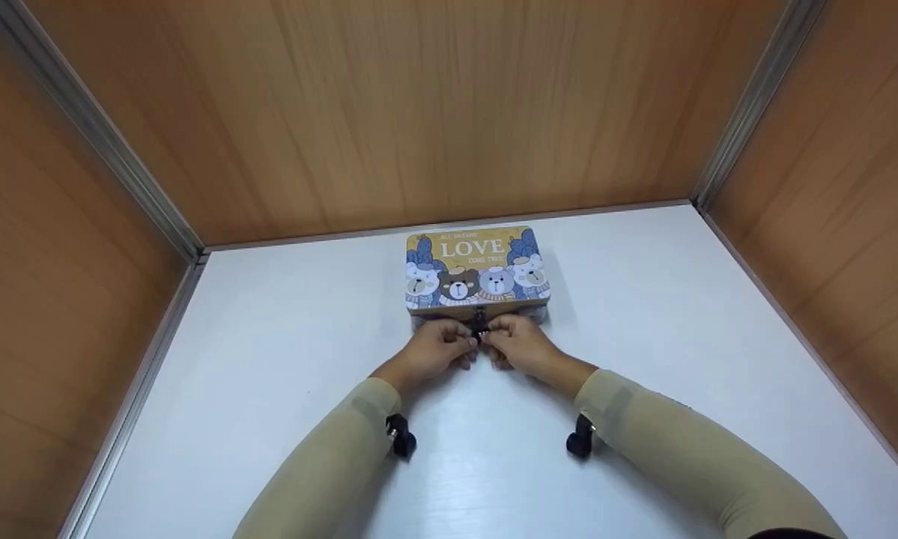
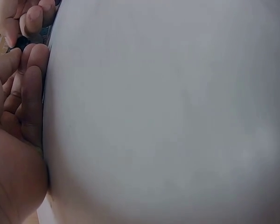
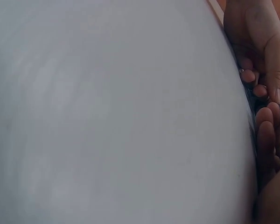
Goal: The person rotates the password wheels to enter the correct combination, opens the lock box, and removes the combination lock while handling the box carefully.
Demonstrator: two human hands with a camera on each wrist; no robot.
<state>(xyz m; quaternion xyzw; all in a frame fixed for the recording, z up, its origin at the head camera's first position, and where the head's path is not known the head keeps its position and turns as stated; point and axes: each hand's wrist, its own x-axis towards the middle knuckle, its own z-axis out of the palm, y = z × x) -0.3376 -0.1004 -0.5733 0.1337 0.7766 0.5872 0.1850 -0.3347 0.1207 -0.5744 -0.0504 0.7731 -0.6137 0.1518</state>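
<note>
A tin box (image 1: 478, 269) with bears and the word LOVE on its lid stands closed towards the back of the table. At the middle of its front hangs a small black padlock (image 1: 479, 328), largely covered by fingers. My left hand (image 1: 432, 350) pinches the padlock from the left, between thumb and fingers. From the right, my right hand (image 1: 523, 346) pinches it too, fingertips close to those of the left. Both wrist views show the fingertips meeting around the dark piece (image 2: 22, 43); its exact shape is hidden.
The white table (image 1: 269, 359) is bounded by wooden panels at the back (image 1: 449, 112), left (image 1: 59, 262) and right (image 1: 830, 224). The box stands near the back panel. A black wrist camera (image 1: 401, 436) hangs at the left sleeve, another (image 1: 581, 437) at the right.
</note>
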